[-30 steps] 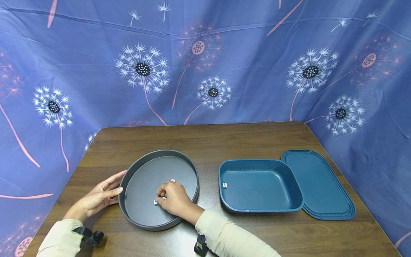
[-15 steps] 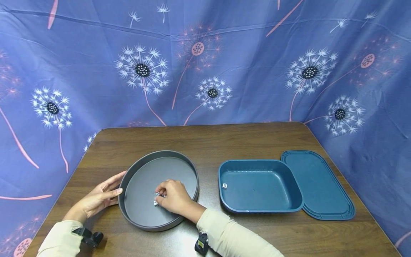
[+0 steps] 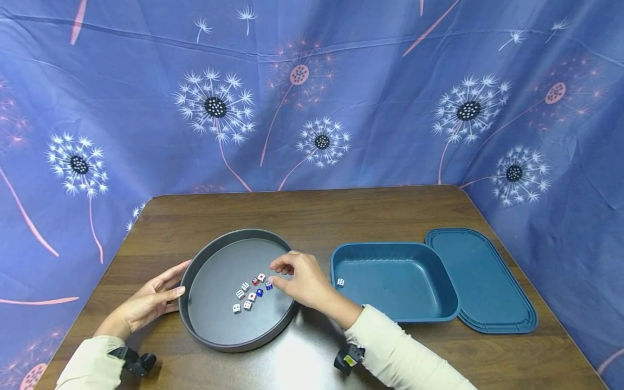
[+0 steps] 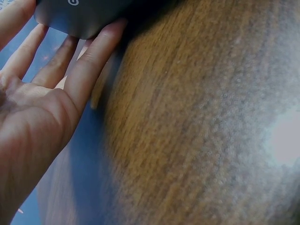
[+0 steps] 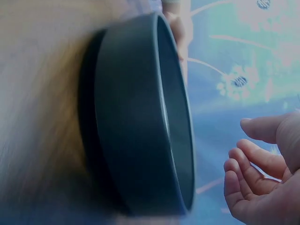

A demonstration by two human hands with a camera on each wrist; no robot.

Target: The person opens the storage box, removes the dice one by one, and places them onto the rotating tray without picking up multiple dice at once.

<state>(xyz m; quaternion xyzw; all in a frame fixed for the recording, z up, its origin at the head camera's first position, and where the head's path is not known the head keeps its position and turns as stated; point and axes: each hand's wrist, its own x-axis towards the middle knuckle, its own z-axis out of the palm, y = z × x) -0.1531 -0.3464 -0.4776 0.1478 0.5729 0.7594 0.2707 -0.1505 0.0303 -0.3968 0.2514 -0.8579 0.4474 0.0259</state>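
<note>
My left hand is at the left side of a round dark grey pan, thumb at the rim and straight fingers against the outer wall. In the left wrist view its fingertips touch the pan's lower edge. Several dice lie on the pan's floor: white dice, a red die and blue dice. Over the pan's right rim hovers my right hand, its fingers loosely bent near a blue die. The right wrist view shows a gap between thumb and fingers, with nothing held.
A blue rectangular container stands right of the pan, with a single white die inside at its left end. Its flat blue lid lies beside it on the wooden table. A dandelion-print cloth hangs behind.
My right hand has moved right and away from the middle of the pan, letting go of the dice there; the group of dice now shows. My left hand has stayed in place.
</note>
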